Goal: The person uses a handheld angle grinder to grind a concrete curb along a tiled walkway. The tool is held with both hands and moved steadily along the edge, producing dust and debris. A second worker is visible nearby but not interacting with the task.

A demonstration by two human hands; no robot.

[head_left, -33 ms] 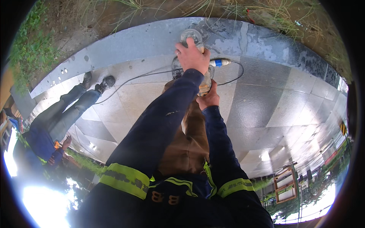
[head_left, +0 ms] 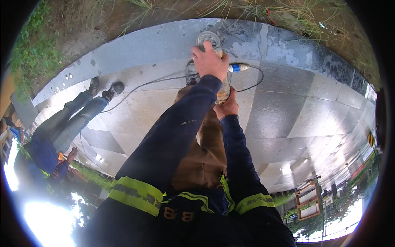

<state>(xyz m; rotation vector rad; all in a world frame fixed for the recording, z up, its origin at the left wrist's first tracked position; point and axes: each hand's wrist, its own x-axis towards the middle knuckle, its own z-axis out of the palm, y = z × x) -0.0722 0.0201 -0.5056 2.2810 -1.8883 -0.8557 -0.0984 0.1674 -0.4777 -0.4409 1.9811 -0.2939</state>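
Grey stone edging (head_left: pixel 156 43) beneath the grinder head (head_left: pixel 208 36), broad paving (head_left: pixel 273 113) rightward

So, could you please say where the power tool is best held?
Probably by the rear of the power tool, coming from the near side like the right grip: its long body runs back that way, away from the round head.

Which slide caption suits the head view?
Left hand and right hand grip a power tool at a grey kerb.
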